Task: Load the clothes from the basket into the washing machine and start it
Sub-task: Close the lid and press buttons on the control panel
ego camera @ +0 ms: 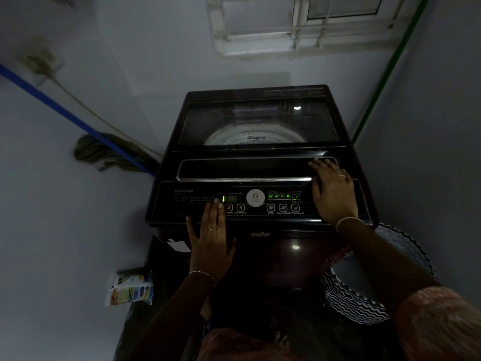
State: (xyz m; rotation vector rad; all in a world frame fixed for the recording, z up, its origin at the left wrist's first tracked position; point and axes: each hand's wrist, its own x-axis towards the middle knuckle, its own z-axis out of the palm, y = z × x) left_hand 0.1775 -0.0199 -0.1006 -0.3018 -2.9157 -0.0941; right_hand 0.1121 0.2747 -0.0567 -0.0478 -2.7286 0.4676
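I see the Whirlpool washing machine [182, 201], lid [260, 121] down.
Left hand [210, 246], straight-fingered, touches beside 2; right hand [333, 191] lies flat at the right edge.

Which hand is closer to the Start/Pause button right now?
Left. The left hand touches the panel with its fingertips just left of the Start/Pause button; the right hand rests flat at the panel's right end, farther away.

Home laundry corner, washing machine [257, 162], mop [104, 152], barred window [299, 24]
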